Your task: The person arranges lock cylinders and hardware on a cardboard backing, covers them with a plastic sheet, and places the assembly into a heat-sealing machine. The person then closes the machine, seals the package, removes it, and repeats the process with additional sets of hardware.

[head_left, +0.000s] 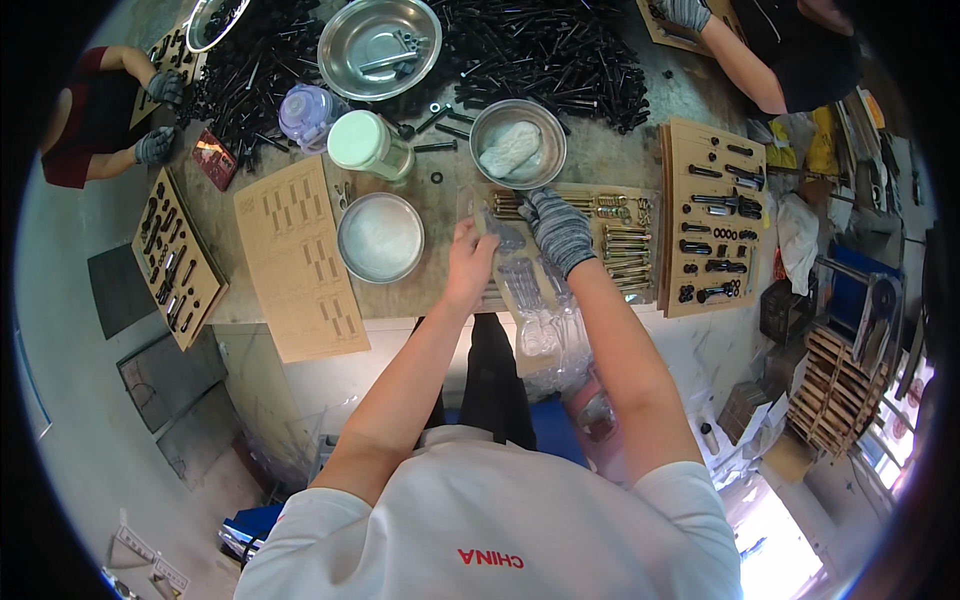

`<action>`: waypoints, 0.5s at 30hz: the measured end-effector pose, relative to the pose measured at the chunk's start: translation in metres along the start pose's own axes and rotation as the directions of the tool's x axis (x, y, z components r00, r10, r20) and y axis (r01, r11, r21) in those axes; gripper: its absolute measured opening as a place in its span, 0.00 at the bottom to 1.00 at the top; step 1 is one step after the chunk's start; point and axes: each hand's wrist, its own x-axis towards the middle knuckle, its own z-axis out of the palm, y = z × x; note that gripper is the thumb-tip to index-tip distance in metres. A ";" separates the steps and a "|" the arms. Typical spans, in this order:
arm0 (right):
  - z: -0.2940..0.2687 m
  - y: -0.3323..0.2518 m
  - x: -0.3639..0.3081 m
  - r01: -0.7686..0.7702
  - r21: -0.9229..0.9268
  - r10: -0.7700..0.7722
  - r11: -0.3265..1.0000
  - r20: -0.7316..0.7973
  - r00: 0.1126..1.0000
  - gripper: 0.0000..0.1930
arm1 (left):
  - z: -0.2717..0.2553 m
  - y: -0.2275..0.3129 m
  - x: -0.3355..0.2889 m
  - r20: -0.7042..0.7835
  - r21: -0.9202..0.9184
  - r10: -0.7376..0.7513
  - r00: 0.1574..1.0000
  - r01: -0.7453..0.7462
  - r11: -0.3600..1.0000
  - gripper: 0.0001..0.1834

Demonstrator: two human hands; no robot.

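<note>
My bare left hand (470,262) pinches the left edge of a clear plastic blister tray (535,300), which lies on the table's near edge and hangs over it. My right hand (560,232), in a grey knitted glove, is closed over the tray's upper part, fingers pressed together; whatever they hold is hidden. Gold-coloured bolts (508,205) lie just left of its fingertips. More gold bolts (626,255) with nuts and washers are laid in rows to its right. Just beyond that glove stands a steel bowl (483,125) with a crumpled white glove (512,150) inside.
Cardboard sheets of black bolts (715,285) (160,215) lie right and left. A printed cardboard sheet (290,250), steel dish (381,238), green-lidded jar (365,145) and purple-lidded container (308,115) stand left. Black bolts (550,50) are piled behind. Co-workers' gloved hands (160,90) (685,12) are at both sides.
</note>
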 end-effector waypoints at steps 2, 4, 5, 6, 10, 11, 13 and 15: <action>0.003 0.000 0.000 0.020 -0.009 -0.020 1.000 -0.044 0.999 0.18 | -0.006 -0.005 -0.004 0.025 -0.158 -0.035 0.999 0.039 0.987 0.16; 0.005 -0.001 0.000 0.022 -0.021 -0.024 1.000 -0.063 0.998 0.18 | -0.014 -0.009 -0.011 0.069 -0.362 -0.135 0.988 0.151 0.920 0.18; 0.005 -0.002 0.000 0.017 -0.028 -0.018 0.999 -0.066 0.998 0.18 | -0.018 -0.009 -0.014 0.074 -0.312 -0.103 0.992 0.121 0.942 0.18; 0.005 -0.002 0.000 0.026 -0.023 -0.027 0.999 -0.084 0.996 0.18 | -0.022 -0.009 -0.018 0.065 -0.245 -0.101 0.993 0.114 0.963 0.19; 0.002 -0.005 -0.002 0.003 -0.037 -0.004 0.999 -0.044 0.999 0.16 | -0.031 -0.006 -0.038 0.087 -0.357 -0.067 0.994 0.094 0.929 0.18; 0.001 -0.005 -0.002 -0.014 -0.048 0.013 0.999 -0.036 0.999 0.15 | -0.031 -0.006 -0.044 0.045 -0.335 -0.158 0.986 0.164 0.928 0.17; 0.001 -0.006 -0.003 -0.010 -0.047 0.007 0.999 -0.053 0.999 0.15 | -0.031 -0.004 -0.054 -0.013 -0.313 -0.231 0.973 0.216 0.925 0.14; 0.003 -0.008 -0.005 -0.009 -0.061 0.006 0.998 -0.059 0.998 0.15 | -0.028 -0.003 -0.061 -0.007 -0.397 -0.276 0.961 0.251 0.883 0.13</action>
